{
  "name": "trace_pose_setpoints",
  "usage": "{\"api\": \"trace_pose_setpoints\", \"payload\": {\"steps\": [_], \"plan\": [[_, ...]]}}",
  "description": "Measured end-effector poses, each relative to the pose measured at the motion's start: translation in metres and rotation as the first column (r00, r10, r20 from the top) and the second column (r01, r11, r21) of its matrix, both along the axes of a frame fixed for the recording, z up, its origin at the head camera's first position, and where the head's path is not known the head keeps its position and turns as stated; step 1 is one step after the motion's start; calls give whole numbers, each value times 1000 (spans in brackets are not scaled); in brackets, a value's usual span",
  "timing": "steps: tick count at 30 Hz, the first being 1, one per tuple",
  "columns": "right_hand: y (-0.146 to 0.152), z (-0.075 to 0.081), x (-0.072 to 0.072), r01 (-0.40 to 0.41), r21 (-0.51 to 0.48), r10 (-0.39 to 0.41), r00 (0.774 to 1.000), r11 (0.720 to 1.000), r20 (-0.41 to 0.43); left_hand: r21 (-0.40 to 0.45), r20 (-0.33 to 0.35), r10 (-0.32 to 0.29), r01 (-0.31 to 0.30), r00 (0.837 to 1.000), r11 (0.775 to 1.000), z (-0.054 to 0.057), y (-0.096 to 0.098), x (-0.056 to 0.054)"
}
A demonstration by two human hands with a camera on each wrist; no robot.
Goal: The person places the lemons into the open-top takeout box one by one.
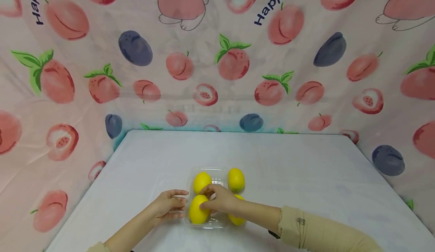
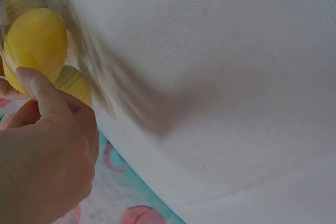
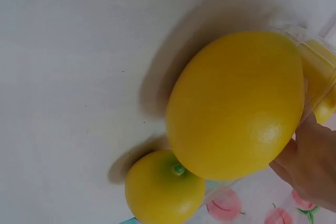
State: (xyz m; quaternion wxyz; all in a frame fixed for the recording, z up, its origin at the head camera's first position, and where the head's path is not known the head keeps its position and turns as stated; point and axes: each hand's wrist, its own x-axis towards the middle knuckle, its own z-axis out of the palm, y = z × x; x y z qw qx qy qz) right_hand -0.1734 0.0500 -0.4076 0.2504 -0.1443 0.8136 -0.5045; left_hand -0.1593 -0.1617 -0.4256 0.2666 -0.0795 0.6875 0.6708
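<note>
A clear plastic tray (image 1: 209,169) holds two yellow lemons, a far lemon (image 1: 202,182) and a near lemon (image 1: 198,211). My right hand (image 1: 219,199) reaches in from the right and pinches the near lemon between thumb and fingers. At the tray's left wall, my left hand (image 1: 166,205) has its fingers extended against or very near the plastic. In the left wrist view, the left hand (image 2: 52,140) has a fingertip at the tray wall. The right wrist view shows only part of the right hand (image 3: 312,158), behind a large lemon (image 3: 236,106).
To the right of the tray, one lemon (image 1: 236,179) lies on the white table (image 1: 289,169). Another lemon (image 1: 238,221) sits nearer, partly hidden under my right forearm. A fruit-printed cloth (image 1: 210,71) surrounds the table's back and sides.
</note>
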Motion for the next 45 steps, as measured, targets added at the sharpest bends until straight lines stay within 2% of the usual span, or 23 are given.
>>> {"api": "trace_pose_setpoints", "payload": {"steps": [4, 7, 11, 14, 20, 25, 38, 45], "plan": [[1, 2, -1, -21, -1, 21, 999, 1000, -27, 2, 5, 8, -8, 1000, 1000, 0, 1, -1], [1, 2, -2, -39, 24, 41, 995, 999, -87, 2, 5, 13, -13, 1000, 1000, 0, 1, -2], [3, 2, -4, -60, 88, 76, 979, 994, -192, 4, 1, 12, -12, 1000, 1000, -1, 2, -4], [5, 2, -6, -74, 123, 100, 969, 990, -227, 9, 4, 14, -14, 1000, 1000, -1, 2, -4], [6, 5, -8, -101, 149, 132, 967, 984, -220, 15, 12, 15, -15, 1000, 1000, -1, 2, -5], [7, 7, -8, -116, 128, 143, 964, 985, -222, 26, 8, 9, -9, 1000, 1000, 0, 1, -5], [10, 11, -8, -96, 103, 115, 974, 990, -195, 24, 16, -4, 4, 1000, 1000, 0, 0, -1], [14, 14, -8, -94, 58, 102, 980, 994, -169, 28, 12, -10, 10, 1000, 1000, -1, -2, 0]]}}
